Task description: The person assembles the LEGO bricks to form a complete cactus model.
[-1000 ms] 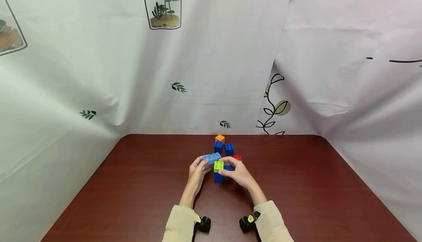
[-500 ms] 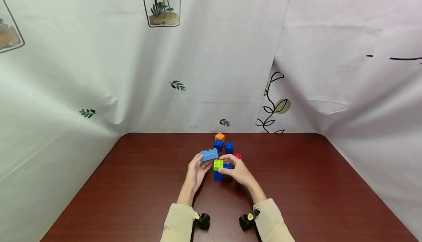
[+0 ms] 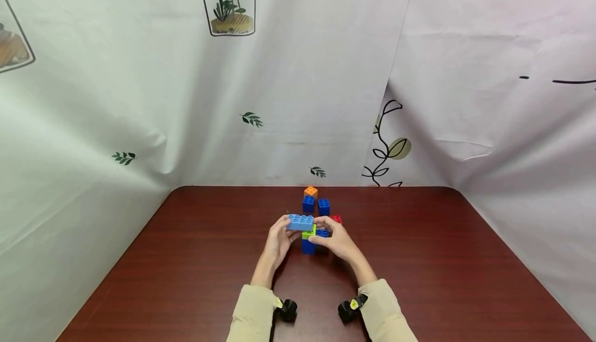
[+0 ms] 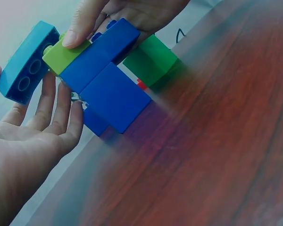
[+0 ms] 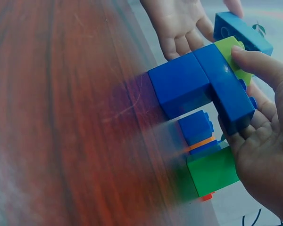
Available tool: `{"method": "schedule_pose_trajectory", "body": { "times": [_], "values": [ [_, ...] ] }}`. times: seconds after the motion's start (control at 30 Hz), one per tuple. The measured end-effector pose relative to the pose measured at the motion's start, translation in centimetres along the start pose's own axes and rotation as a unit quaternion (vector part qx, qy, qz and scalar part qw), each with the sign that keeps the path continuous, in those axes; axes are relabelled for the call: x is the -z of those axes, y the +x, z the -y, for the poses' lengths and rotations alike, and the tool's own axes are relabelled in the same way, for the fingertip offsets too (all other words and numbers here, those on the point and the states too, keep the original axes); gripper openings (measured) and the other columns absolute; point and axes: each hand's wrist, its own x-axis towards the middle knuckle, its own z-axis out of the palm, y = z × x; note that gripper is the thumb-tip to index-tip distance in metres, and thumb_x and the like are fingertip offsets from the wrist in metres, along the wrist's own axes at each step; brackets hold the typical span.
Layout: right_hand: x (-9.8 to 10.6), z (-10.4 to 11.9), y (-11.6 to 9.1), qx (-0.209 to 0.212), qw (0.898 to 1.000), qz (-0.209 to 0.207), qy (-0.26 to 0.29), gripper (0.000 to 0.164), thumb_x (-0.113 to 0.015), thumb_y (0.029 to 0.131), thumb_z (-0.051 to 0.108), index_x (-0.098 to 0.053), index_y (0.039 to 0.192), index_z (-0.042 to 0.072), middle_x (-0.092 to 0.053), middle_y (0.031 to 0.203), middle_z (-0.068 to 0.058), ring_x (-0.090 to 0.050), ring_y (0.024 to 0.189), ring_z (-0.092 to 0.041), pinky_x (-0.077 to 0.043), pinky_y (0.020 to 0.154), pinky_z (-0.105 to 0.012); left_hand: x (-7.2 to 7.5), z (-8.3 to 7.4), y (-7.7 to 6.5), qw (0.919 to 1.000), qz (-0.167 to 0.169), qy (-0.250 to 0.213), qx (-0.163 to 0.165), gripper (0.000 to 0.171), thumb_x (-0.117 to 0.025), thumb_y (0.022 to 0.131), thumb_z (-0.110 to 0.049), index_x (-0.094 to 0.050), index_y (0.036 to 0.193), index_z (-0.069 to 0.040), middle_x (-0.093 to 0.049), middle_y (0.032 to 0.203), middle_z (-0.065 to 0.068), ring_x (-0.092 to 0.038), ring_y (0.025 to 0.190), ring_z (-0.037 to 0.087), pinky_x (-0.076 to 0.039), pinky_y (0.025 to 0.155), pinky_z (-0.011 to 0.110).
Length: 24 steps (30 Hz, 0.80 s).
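Light-blue brick (image 3: 300,222) is pinched by left hand (image 3: 277,243), long axis jutting leftward from above lime block (image 4: 59,60), clamped by right hand (image 3: 341,241).

Light-blue brick (image 3: 300,226): eight studs, facing up; tubes in underside; held off desk (image 3: 200,269), long side crosswise, right end over lime-green brick (image 4: 61,57), contact unclear. Lime-green brick: short, seated on left end of long dark-blue brick (image 5: 226,87); that one's right end overhangs, studs showing. Dark-blue block (image 5: 181,84) underneath, upright, midway between desk's side edges, well in from far edge.
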Motion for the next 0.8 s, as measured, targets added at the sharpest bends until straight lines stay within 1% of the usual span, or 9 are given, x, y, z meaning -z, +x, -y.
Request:
{"method": "schedule_pose_trajectory", "body": {
  "times": [0.1, 0.2, 0.27, 0.33, 0.4, 0.47, 0.6, 0.7, 0.8],
  "values": [
    [0.0, 0.0, 0.0, 0.004, 1.000, -0.001, -0.002, 0.045, -0.072, 0.088, 0.018, -0.056, 0.125, 0.000, -0.061, 0.122, -0.019, -0.056, 0.117, -0.034, -0.049, 0.101, -0.050, 0.0, -0.1, 0.0, 0.9995, -0.006, 0.029, -0.013, 0.017, -0.041, 0.097, -0.015, -0.058, 0.097, -0.016, -0.063, 0.089, -0.008, -0.060, 0.083, 0.009, -0.046, 0.088, 0.030],
    [0.0, -0.1, 0.0, -0.002, 1.000, -0.003, 0.001, 0.044, -0.073, 0.087, 0.018, -0.057, 0.125, 0.002, -0.062, 0.121, -0.018, -0.056, 0.117, -0.033, -0.050, 0.100, -0.049, 0.0, -0.2, 0.0, 0.9985, -0.017, 0.049, -0.019, 0.017, -0.043, 0.096, -0.013, -0.059, 0.100, -0.012, -0.062, 0.085, -0.008, -0.058, 0.079, 0.010, -0.047, 0.081, 0.028],
    [-0.1, -0.1, 0.1, -0.007, 1.000, -0.004, 0.000, 0.044, -0.073, 0.087, 0.019, -0.057, 0.125, 0.003, -0.062, 0.121, -0.017, -0.056, 0.117, -0.032, -0.050, 0.100, -0.048, 0.0, -0.3, 0.0, 0.9980, -0.024, 0.056, -0.018, 0.020, -0.044, 0.095, -0.012, -0.060, 0.105, -0.006, -0.062, 0.084, -0.007, -0.056, 0.074, 0.011, -0.046, 0.076, 0.026],
    [-0.1, -0.1, 0.1, -0.015, 1.000, -0.005, 0.002, 0.044, -0.073, 0.087, 0.019, -0.057, 0.125, 0.005, -0.062, 0.122, -0.016, -0.056, 0.118, -0.032, -0.050, 0.100, -0.048, -0.1, -0.4, 0.0, 0.9974, -0.026, 0.063, -0.022, 0.027, -0.044, 0.094, -0.010, -0.059, 0.113, 0.003, -0.062, 0.084, -0.006, -0.053, 0.071, 0.012, -0.044, 0.070, 0.024],
    [-0.1, -0.1, 0.1, -0.017, 1.000, -0.005, 0.000, 0.044, -0.073, 0.087, 0.020, -0.057, 0.125, 0.005, -0.062, 0.122, -0.015, -0.056, 0.118, -0.032, -0.050, 0.100, -0.048, -0.2, -0.6, 0.0, 0.9968, -0.029, 0.070, -0.026, 0.036, -0.044, 0.093, -0.009, -0.056, 0.120, 0.011, -0.063, 0.086, -0.005, -0.050, 0.068, 0.012, -0.041, 0.065, 0.023],
    [-0.1, -0.1, 0.1, -0.018, 1.000, -0.006, -0.002, 0.044, -0.073, 0.087, 0.021, -0.057, 0.125, 0.005, -0.062, 0.122, -0.015, -0.057, 0.117, -0.031, -0.050, 0.100, -0.048, -0.4, -0.7, 0.0, 0.9960, -0.032, 0.077, -0.031, 0.041, -0.044, 0.092, -0.007, -0.052, 0.125, 0.016, -0.063, 0.087, -0.005, -0.048, 0.065, 0.012, -0.039, 0.062, 0.022],
    [-0.1, -0.1, 0.1, -0.017, 1.000, -0.008, -0.002, 0.044, -0.074, 0.087, 0.021, -0.057, 0.125, 0.004, -0.063, 0.121, -0.014, -0.057, 0.116, -0.030, -0.049, 0.101, -0.048, -0.7, -1.0, -0.1, 0.9952, -0.032, 0.084, -0.039, 0.043, -0.043, 0.091, -0.006, -0.049, 0.126, 0.018, -0.060, 0.082, -0.004, -0.042, 0.061, 0.013, -0.036, 0.058, 0.022],
    [-0.1, 0.0, 0.1, -0.013, 1.000, -0.009, 0.001, 0.044, -0.074, 0.086, 0.020, -0.058, 0.124, 0.004, -0.063, 0.120, -0.014, -0.058, 0.116, -0.030, -0.049, 0.101, -0.049, -0.9, -1.1, -0.1, 0.9956, -0.028, 0.078, -0.043, 0.041, -0.043, 0.090, -0.005, -0.049, 0.123, 0.019, -0.057, 0.077, -0.003, -0.039, 0.059, 0.013, -0.033, 0.058, 0.023],
    [-0.1, -0.1, 0.1, -0.006, 1.000, -0.007, -0.001, 0.043, -0.074, 0.087, 0.020, -0.058, 0.124, 0.003, -0.064, 0.119, -0.016, -0.058, 0.116, -0.031, -0.049, 0.101, -0.049, -1.0, -1.2, -0.1, 0.9966, -0.026, 0.066, -0.043, 0.037, -0.044, 0.090, -0.004, -0.051, 0.118, 0.018, -0.056, 0.074, -0.003, -0.037, 0.058, 0.012, -0.032, 0.057, 0.024]
  ]
}}
